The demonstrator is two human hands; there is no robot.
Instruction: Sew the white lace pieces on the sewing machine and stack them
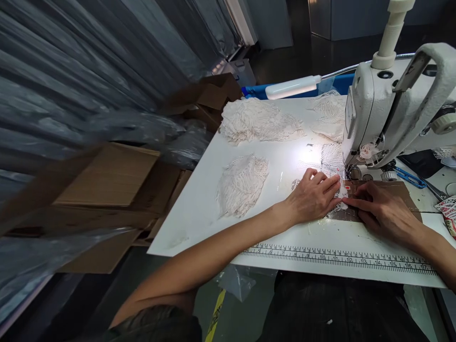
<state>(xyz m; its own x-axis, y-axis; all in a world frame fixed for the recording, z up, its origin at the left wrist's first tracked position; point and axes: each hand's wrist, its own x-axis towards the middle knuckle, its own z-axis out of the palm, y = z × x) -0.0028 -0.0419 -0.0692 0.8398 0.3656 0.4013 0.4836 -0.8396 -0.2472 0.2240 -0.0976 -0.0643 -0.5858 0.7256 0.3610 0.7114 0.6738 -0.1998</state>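
Note:
My left hand lies flat, fingers stretched out, pressing a small piece of white lace onto the table just in front of the sewing machine's needle. My right hand rests on a brown card plate beside it, with its fingertips pinching the edge of the same lace piece. The white sewing machine stands over both hands at the right.
Two heaps of white lace pieces lie on the white table, more lace near the machine. A ruler strip runs along the front edge. Blue scissors lie right of the machine. Cardboard boxes and plastic sheeting stand at left.

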